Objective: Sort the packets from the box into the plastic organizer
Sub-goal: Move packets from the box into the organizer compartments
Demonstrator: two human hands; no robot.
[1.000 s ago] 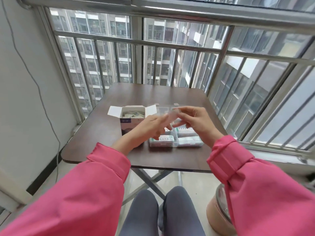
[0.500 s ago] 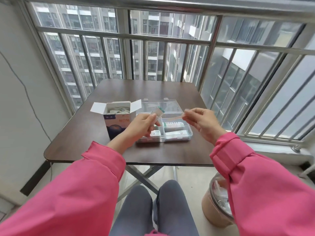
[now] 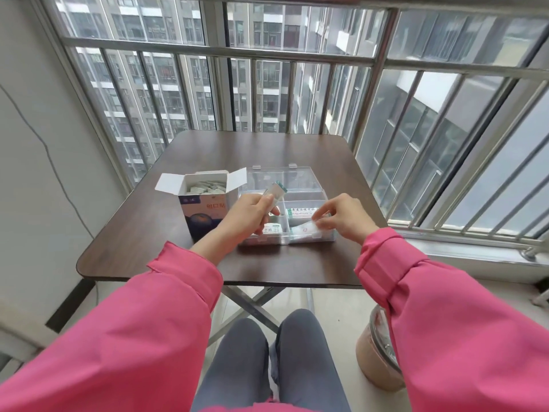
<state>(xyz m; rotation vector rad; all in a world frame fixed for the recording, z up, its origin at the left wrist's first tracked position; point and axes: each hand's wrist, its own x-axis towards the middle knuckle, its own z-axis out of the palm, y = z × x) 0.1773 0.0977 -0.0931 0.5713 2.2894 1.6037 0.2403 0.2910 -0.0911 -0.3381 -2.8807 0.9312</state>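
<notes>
Hands have split! A moment ago they met over the organizer; now the right hand has dropped into the near right compartment, fingers pinching a packet that lies half inside, touching those already there. Left hand grips a small stack, its tip raised above the organizer. So one packet looks nearly placed, and the stack is probably next. Box sits just left on the table, open, with more packets inside.
</notes>
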